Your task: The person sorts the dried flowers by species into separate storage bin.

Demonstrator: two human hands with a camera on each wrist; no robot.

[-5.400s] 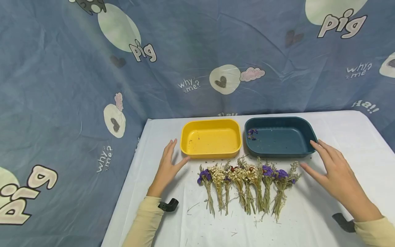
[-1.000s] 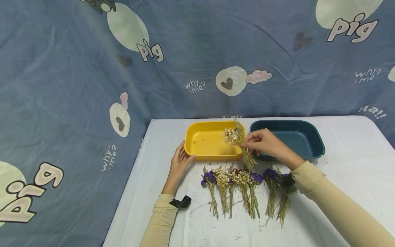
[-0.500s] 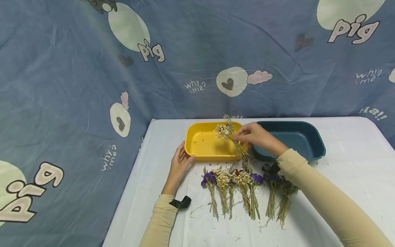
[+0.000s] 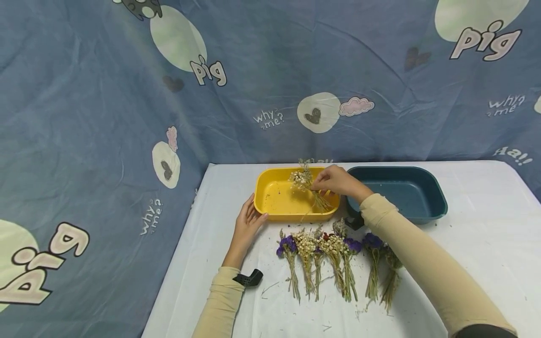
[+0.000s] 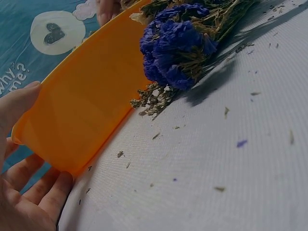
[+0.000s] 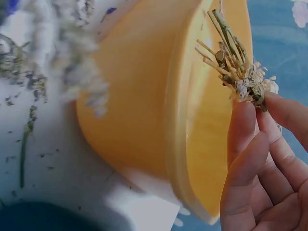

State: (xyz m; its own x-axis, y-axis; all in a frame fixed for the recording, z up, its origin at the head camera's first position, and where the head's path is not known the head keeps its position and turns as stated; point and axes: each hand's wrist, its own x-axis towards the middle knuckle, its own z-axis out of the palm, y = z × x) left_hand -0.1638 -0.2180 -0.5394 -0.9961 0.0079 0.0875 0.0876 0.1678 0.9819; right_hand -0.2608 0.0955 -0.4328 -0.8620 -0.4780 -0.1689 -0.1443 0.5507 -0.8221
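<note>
My right hand (image 4: 337,181) pinches a bunch of dried flowers (image 4: 302,179) by its stems, over the right half of the yellow tray (image 4: 291,218). Small whitish blossoms point to the back left, while the cut stems (image 6: 231,53) poke out past the fingertips in the right wrist view. At the tray's front left corner, my left hand (image 4: 247,224) holds the side, with the thumb (image 5: 24,98) by the rim and the other fingers lower down. Bits of plant dot the tray's floor.
Several more dried bunches lie in a row before the trays, including a purple one (image 4: 289,244) and a cream one (image 4: 305,243). A dark teal tray (image 4: 427,218) stands to the right. Loose stem bits litter the white tablecloth (image 4: 270,319); a printed blue cloth (image 4: 236,56) hangs behind.
Earlier both hands were spread beside the trays, with this bunch in the row. My right hand has since lifted it and moved left over the yellow tray; my left hand has taken its corner.
</note>
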